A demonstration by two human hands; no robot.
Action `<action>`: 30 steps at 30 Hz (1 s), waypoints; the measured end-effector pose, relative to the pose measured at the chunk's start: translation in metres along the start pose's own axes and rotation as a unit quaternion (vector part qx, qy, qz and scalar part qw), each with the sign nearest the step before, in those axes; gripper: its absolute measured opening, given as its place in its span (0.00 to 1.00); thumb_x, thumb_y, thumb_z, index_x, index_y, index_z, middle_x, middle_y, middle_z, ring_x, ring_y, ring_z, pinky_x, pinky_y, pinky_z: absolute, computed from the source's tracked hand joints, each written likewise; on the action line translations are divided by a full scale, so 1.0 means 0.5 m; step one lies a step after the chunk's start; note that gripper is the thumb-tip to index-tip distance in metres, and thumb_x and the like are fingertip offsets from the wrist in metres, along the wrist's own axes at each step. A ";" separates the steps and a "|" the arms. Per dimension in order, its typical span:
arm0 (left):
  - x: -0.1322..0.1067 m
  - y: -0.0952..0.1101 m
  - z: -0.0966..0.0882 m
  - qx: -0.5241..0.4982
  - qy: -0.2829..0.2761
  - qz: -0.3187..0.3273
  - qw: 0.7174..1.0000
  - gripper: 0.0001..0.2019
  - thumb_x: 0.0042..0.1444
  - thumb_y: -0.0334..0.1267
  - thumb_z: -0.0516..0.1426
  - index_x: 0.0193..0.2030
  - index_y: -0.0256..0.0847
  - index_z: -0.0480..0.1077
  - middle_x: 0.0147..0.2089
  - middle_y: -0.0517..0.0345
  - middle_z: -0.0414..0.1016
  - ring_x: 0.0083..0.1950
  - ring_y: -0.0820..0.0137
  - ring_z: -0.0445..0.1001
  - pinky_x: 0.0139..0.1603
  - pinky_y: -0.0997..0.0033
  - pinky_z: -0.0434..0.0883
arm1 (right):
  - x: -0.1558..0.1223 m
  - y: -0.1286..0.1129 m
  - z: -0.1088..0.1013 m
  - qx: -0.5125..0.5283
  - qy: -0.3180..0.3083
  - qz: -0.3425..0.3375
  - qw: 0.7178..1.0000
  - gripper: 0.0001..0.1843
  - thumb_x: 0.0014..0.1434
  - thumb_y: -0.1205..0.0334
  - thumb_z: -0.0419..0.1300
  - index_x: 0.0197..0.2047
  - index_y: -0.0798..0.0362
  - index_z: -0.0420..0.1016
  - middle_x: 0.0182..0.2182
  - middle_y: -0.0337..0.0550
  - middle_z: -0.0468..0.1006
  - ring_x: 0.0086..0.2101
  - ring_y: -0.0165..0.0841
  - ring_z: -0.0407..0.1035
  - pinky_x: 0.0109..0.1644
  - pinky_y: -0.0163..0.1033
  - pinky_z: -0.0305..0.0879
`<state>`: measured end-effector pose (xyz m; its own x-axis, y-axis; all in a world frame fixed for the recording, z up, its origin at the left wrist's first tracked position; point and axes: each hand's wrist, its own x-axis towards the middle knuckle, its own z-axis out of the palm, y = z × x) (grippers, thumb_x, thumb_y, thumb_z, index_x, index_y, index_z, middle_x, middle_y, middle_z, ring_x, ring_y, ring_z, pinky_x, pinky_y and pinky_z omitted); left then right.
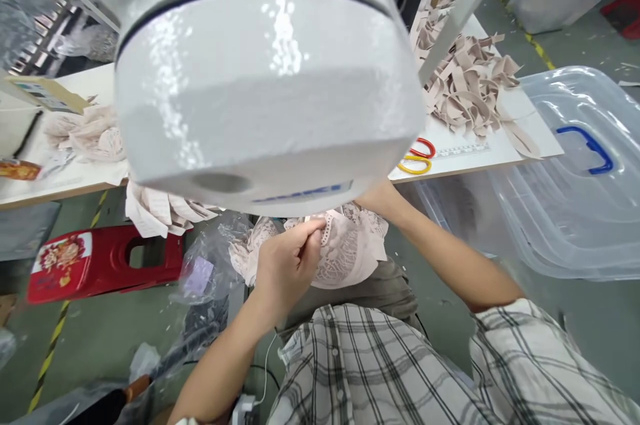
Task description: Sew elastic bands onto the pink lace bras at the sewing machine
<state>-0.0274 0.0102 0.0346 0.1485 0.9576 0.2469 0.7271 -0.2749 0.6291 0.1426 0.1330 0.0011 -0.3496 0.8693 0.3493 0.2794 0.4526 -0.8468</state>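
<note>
A pale pink lace bra (345, 255) lies over my lap, just below the front of a white sewing machine (270, 92). My left hand (290, 262) is closed, pinching the bra's trimmed edge between thumb and fingers near its middle. Behind the machine's head, my right hand (379, 198) is mostly hidden at the bra's upper right; its fingers do not show. The machine's bulky head also covers the needle area and the bra's top edge.
Beige fabric strips (465, 85) are heaped on the table at right, near scissors (417, 157) with red and yellow handles. Cut fabric pieces (163, 208) hang off the left table edge. A red stool (107, 262) and a clear plastic bin lid (575, 205) flank me.
</note>
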 end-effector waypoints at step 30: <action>-0.030 -0.015 0.037 0.134 0.142 0.079 0.977 0.10 0.66 0.36 0.55 0.51 0.36 0.71 0.46 0.45 0.77 0.47 0.63 0.76 0.48 0.65 0.71 | -0.011 -0.004 -0.003 0.003 0.002 0.048 0.999 0.03 0.56 0.62 0.59 0.33 0.51 0.72 0.39 0.43 0.73 0.31 0.33 0.66 0.39 0.43 0.69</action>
<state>-0.0227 -0.0007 0.0123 0.1089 0.8314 0.5450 0.8655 -0.3490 0.3595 0.1454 0.1278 0.0017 -0.3182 0.9096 0.2672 0.3058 0.3652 -0.8793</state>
